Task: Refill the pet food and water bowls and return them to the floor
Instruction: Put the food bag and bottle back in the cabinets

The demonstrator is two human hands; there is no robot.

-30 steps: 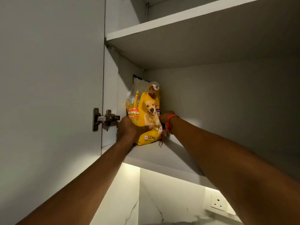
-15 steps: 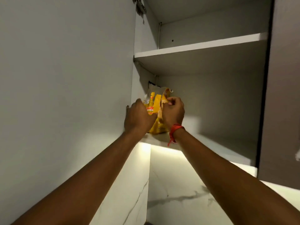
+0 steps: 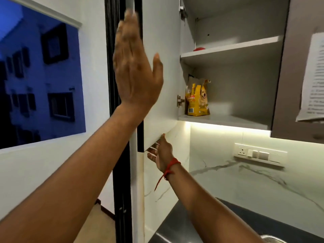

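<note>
Pet food bag [image 3: 197,99] stands upright on the lower shelf [image 3: 222,120] of the open wall cabinet, tucked into the back left corner, long axis vertical, printed front facing out. Neither hand touches it. Bowls not in view.

Cabinet door [image 3: 161,76] is swung open to the left of the bag, hinge [image 3: 179,101] just beside the bag's left edge.

Right hand [image 3: 160,152] is under the door's lower corner — fingers curled up behind the bottom edge, thumb against the front face; it grips the door, not the bag. The bag lies up and to the right of this hand, well apart.

Left hand [image 3: 135,67] is raised, palm flat, fingers straight and nearly together, thumb spread; blurred. It overlaps the door's outer edge; cannot tell whether it touches.

Judgement: the bag looks put away and the coming move is closing the door, so what matters is the door's swing toward the cabinet opening. Nothing projects past the shelf front; the bag sits well back, so the sweep appears clear. Right hand is nearer the bag, left hand nearer the door's free edge.

Around: upper shelf [image 3: 228,48] carries a small red object [image 3: 199,48] at its left end. Printed paper [image 3: 313,76] hangs on the neighbouring door at right. Window [image 3: 40,76] at left, wall sockets [image 3: 259,154] and dark counter [image 3: 201,225] below.
</note>
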